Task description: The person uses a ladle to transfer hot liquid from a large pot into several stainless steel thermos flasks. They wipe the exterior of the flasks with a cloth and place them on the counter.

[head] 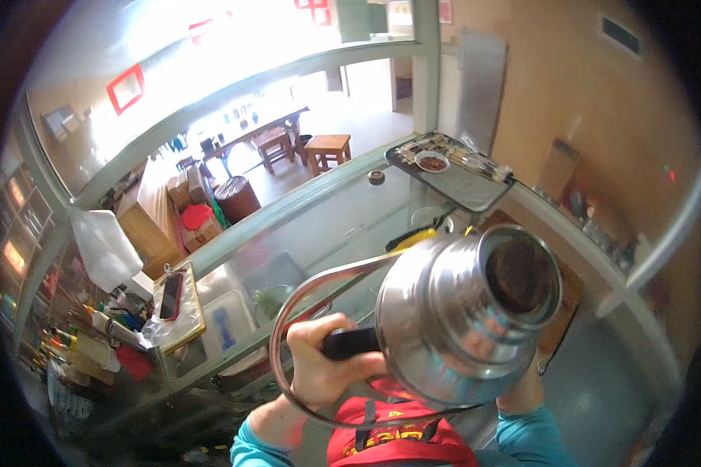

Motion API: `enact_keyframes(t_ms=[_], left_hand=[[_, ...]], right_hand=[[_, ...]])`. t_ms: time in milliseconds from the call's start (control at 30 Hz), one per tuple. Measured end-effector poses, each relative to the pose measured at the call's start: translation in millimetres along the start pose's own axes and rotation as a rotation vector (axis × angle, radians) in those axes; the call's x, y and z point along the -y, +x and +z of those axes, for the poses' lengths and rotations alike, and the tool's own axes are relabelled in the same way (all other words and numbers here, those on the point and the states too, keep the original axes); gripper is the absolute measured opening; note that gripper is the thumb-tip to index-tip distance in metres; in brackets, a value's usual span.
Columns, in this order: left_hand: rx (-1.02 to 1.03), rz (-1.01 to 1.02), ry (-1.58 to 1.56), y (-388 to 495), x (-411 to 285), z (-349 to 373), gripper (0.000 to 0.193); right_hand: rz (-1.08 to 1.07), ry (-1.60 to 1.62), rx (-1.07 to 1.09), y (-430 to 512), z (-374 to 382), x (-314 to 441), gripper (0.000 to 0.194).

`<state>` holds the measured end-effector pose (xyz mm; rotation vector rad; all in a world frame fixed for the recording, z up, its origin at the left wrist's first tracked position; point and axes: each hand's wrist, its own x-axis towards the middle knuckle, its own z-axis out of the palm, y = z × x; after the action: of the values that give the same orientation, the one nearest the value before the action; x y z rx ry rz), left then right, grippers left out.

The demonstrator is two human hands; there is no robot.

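Observation:
A shiny stainless steel vessel point(432, 303) is held up in front of me, tilted so its round narrow end faces up to the right. Dark brown shows inside that round end. My left hand point(327, 356) grips the black handle point(353, 341) on the vessel's left side. A thin metal hoop point(280, 327) curves around the left hand and below the vessel. My right hand point(523, 382) is behind the vessel's lower right side; only its wrist area shows and the fingers are hidden. Below lies a red apron point(397, 443) with yellow writing.
Ahead stands a glass-topped counter point(327, 233). At its far right is a tray point(473, 195) with skewers and a bowl of reddish flakes point(432, 162). A small round object point(376, 177) lies left of the tray. A phone point(171, 296) lies on a board at left, near a plastic bag point(105, 248).

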<state>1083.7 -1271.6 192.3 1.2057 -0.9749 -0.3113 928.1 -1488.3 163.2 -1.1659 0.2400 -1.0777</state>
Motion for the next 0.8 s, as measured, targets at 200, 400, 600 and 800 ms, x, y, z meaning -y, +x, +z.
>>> enact_keyframes(t_ms=[200, 400, 600, 800], left_hand=[[0.088, -0.053, -0.104, 162, 89, -8, 0.027], [0.118, -0.107, -0.231, 276, 181, -7, 0.024], [0.092, -0.221, -0.394, 349, 239, -3, 0.024], [0.019, -0.177, -0.218, 394, 274, 5, 0.028]], right_hand=[[-0.006, -0.09, -0.038, 165, -13, -52, 0.023], [0.013, -0.015, -0.095, 275, -28, -115, 0.026], [0.083, -0.137, -0.197, 349, -32, -143, 0.027], [0.056, -0.016, -0.237, 402, -26, -161, 0.027]])
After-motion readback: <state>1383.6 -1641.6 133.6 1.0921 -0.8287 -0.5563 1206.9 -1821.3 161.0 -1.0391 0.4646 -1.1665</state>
